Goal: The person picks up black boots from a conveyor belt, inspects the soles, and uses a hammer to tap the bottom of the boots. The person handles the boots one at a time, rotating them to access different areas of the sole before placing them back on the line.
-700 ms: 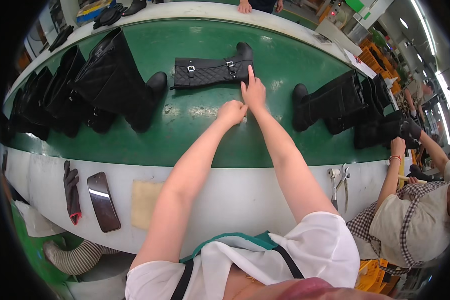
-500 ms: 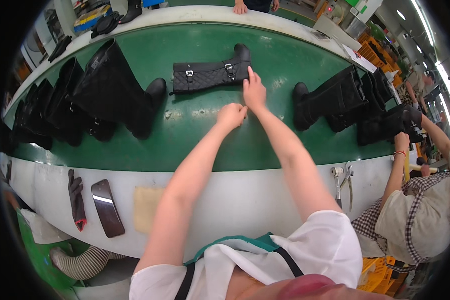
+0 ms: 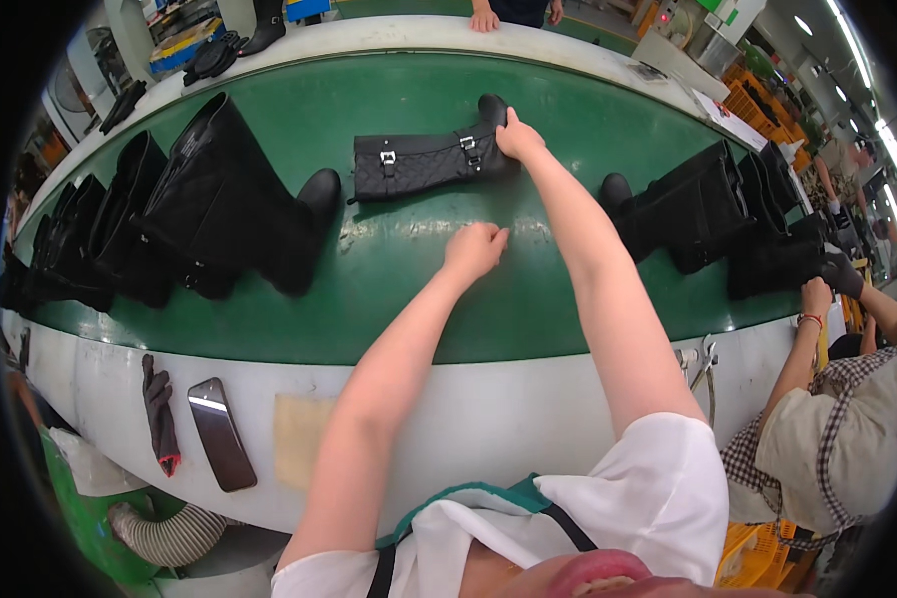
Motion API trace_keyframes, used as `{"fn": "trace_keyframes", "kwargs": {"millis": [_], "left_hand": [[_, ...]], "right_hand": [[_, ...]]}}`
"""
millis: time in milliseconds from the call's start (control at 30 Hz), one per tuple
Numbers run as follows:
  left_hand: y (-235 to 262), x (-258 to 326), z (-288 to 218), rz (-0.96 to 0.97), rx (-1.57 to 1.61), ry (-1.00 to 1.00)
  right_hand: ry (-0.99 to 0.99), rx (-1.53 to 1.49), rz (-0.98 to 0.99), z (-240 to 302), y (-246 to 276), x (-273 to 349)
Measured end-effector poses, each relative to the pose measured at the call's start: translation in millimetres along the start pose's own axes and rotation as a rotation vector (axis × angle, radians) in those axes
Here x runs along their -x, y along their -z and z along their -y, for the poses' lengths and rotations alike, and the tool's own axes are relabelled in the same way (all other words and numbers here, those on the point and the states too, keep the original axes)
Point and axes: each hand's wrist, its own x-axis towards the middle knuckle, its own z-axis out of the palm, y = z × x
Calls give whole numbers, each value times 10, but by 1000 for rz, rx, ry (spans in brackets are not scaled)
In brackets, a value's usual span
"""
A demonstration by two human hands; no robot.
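A black quilted boot [image 3: 419,164] with two silver buckles lies on its side on the green work surface [image 3: 439,319], its shaft to the left and its toe pointing away. My right hand [image 3: 520,138] grips it at the foot end, the fingers partly hidden behind the boot. Nearer to me, my left hand [image 3: 475,249] hovers over the green surface with its fingers curled together, apart from the boot. Whatever those fingers hold, if anything, is hidden.
Several black boots [image 3: 239,199] stand at the left and more boots [image 3: 683,204] at the right, where a co-worker's hands [image 3: 815,297] touch one. Along the near white edge lie a dark glove [image 3: 159,414], a phone [image 3: 221,434], a tan pad [image 3: 299,439] and a metal tool [image 3: 708,359].
My right hand has moved up and right from beside the boot's ankle and taken hold of its foot end. My left hand has shifted slightly to the right, still closed.
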Motion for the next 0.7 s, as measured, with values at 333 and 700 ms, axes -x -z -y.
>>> {"fn": "trace_keyframes", "kwargs": {"millis": [333, 700], "left_hand": [[-17, 20, -7, 28, 48, -23], [-32, 36, 66, -12, 3, -128]], "right_hand": [[240, -10, -107, -259, -323, 918], [151, 12, -25, -35, -386, 121]]}}
